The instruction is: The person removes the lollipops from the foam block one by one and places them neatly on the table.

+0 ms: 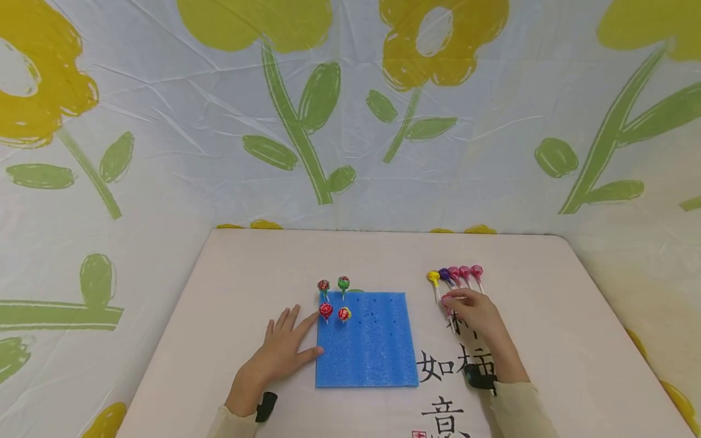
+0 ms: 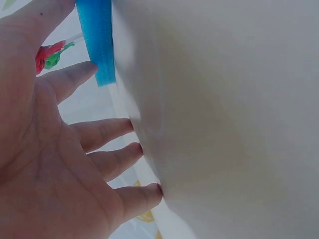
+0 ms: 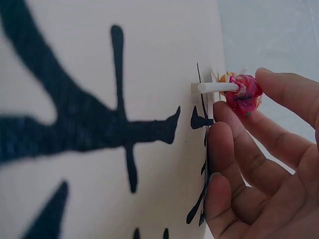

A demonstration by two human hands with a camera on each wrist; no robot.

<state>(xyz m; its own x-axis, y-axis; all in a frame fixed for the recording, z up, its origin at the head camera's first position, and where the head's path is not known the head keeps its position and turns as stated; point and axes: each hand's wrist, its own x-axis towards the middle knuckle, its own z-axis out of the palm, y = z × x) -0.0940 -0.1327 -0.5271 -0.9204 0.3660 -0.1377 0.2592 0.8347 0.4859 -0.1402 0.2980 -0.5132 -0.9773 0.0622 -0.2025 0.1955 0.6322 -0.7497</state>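
Tabletop foam block (image 1: 372,347) holds four lollipops; right fingers (image 3: 279,94) pinch pink lollipop (image 3: 243,93), left hand (image 1: 282,353) flat

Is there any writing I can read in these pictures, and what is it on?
"如": black brush character on the table cover, right of the blue foam board.
"意": black brush character at the near edge, cut off by the frame.
Two more characters by the right hand: partly covered, not readable.
Small red seal mark at the bottom edge: too small to read.
Lollipop wrappers: print too small to read.
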